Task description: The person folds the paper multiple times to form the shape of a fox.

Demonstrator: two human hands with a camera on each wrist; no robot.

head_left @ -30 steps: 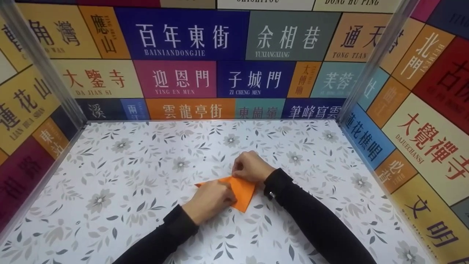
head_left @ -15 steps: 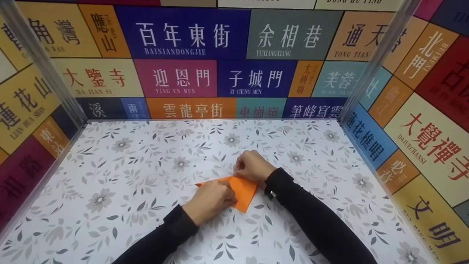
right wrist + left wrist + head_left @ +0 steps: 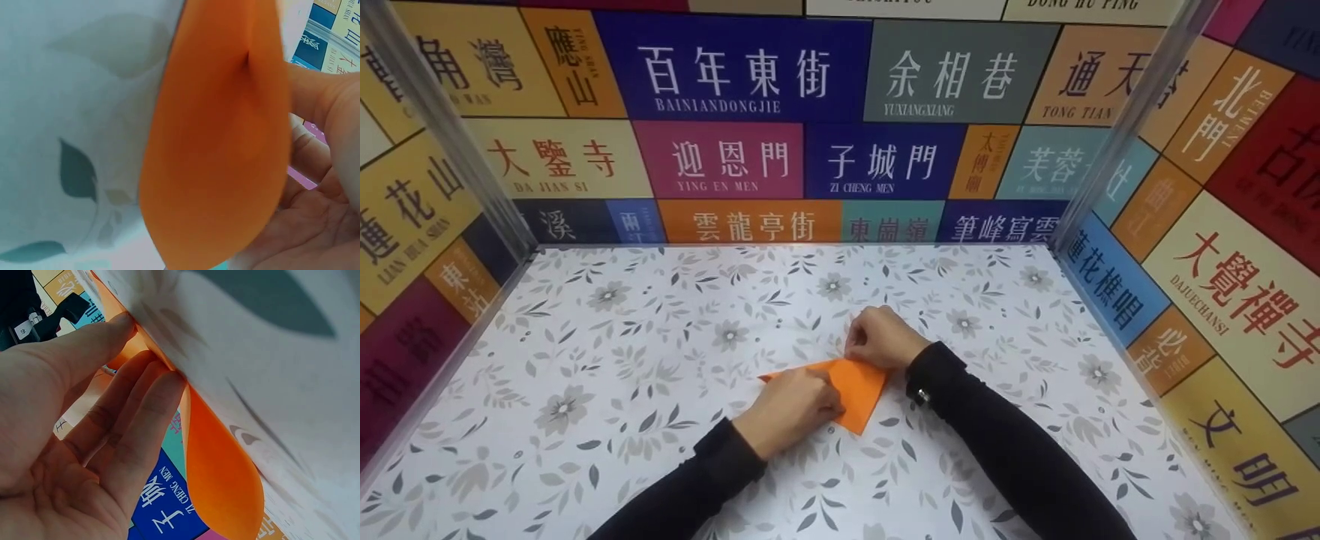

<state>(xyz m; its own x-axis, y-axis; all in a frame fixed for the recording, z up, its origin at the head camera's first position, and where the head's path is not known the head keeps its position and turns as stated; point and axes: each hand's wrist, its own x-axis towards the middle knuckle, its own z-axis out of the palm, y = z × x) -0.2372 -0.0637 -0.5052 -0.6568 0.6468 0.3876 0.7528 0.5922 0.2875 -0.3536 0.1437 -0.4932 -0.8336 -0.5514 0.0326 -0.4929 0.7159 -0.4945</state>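
Observation:
A folded sheet of orange paper (image 3: 861,391) lies on the flower-patterned tabletop (image 3: 622,352), near the middle. My left hand (image 3: 799,403) rests on its left part. In the left wrist view the fingers (image 3: 140,410) are nearly straight, with their tips against the paper (image 3: 222,478). My right hand (image 3: 883,337) is curled at the paper's far edge and pinches it there. The right wrist view shows the orange sheet (image 3: 219,157) bowed up off the table, with the thumb (image 3: 323,101) against it. Both arms are in black sleeves.
Walls covered in coloured signs with Chinese characters (image 3: 735,75) close in the table at the back, left and right. Clear plastic corner posts (image 3: 442,127) stand at the two back corners. Only the paper lies on the table.
My right hand has slid a little to the right along the paper's far edge. The left hand and the paper have barely moved.

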